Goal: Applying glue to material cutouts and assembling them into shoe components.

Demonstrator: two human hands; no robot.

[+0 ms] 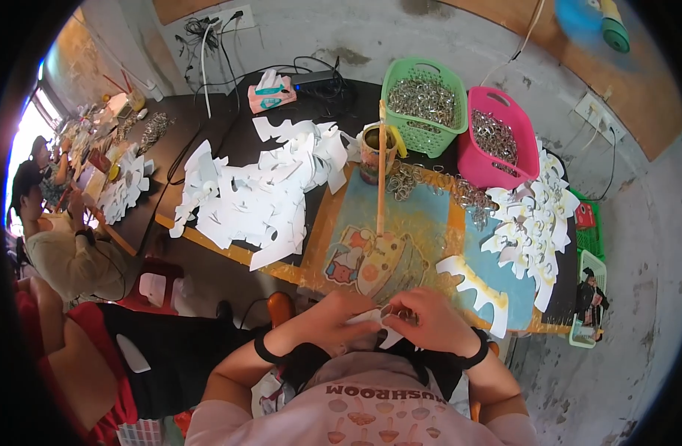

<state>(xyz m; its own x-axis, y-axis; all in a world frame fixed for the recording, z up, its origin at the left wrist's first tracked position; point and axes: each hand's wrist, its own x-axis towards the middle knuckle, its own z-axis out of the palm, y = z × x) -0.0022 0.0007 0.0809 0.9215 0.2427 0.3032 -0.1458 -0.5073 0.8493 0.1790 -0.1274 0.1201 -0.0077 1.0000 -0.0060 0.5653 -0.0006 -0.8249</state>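
Observation:
My left hand [335, 318] and my right hand [435, 320] meet close to my chest, at the near edge of the table. The fingers of my left hand are closed on a white cut-out piece [365, 317], partly hidden behind them. My right hand pinches a small, thin metal ring [386, 309] against the same piece. Just beyond my right hand lies a white scalloped cut-out [475, 288] with yellowish stains. A printed cartoon mat [389, 260] covers the table ahead of my hands, and a wooden stick [381, 178] leans from a can [370, 169].
White cut-outs [259, 186] pile up on the left; yellow-stained ones [531, 223] on the right. A green basket [428, 137] and a pink basket [504, 176] hold metal rings, with loose rings [405, 183] nearby. A person [73, 256] sits at another table, far left. A tissue pack [272, 94] lies behind.

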